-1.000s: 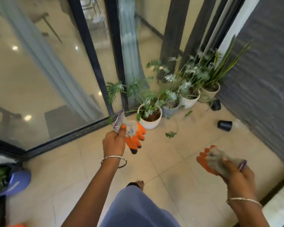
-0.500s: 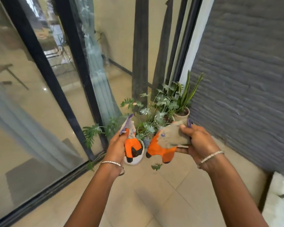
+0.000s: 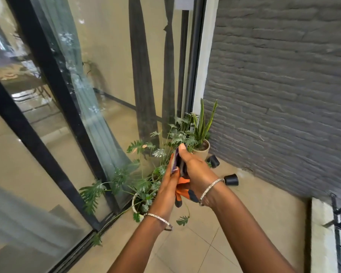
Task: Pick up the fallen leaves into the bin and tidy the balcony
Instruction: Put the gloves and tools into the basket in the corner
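A small green fallen leaf, deeply lobed and flat, lies on the beige floor tiles just below the hands, near the white pot. The left hand and right hand grip the gloves between them. Orange fingers with dark tips hang below, and a purple cuff shows on top.

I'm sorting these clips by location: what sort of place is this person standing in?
Most likely a home balcony: potted plants clustered in a corner on a tiled floor, between a glass sliding door and a grey brick wall.
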